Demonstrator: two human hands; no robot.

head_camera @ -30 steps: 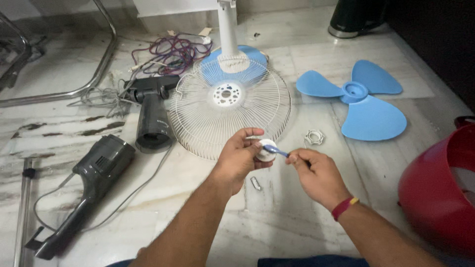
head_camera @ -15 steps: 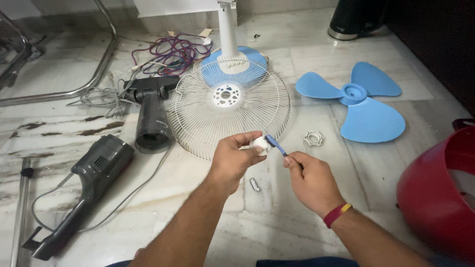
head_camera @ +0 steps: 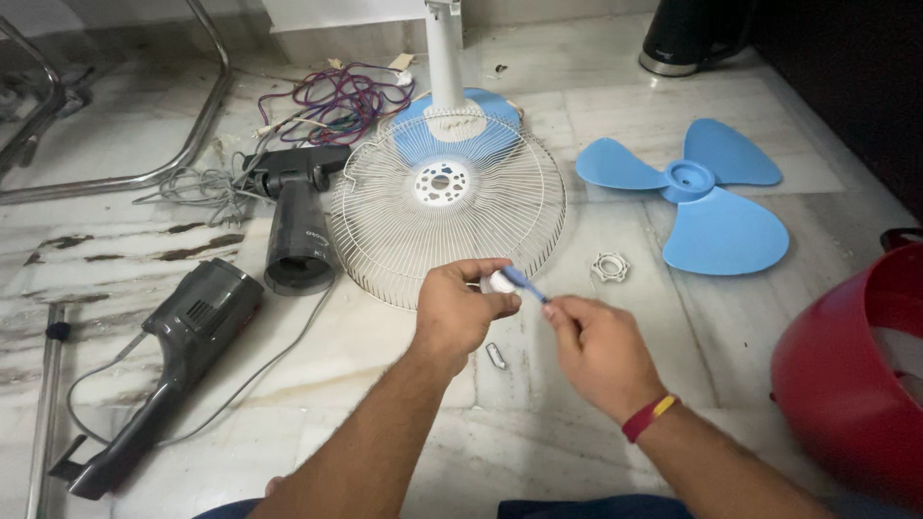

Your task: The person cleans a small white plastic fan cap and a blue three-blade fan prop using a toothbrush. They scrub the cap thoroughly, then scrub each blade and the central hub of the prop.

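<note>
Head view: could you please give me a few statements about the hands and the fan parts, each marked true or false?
1. The left hand holds a small white part. True.
2. The right hand holds a blue brush. True.
3. The blue fan blade is mounted inside the wire guard. False: it lies apart on the floor.
4. The white ring nut is in the right hand. False: it lies on the floor.
</note>
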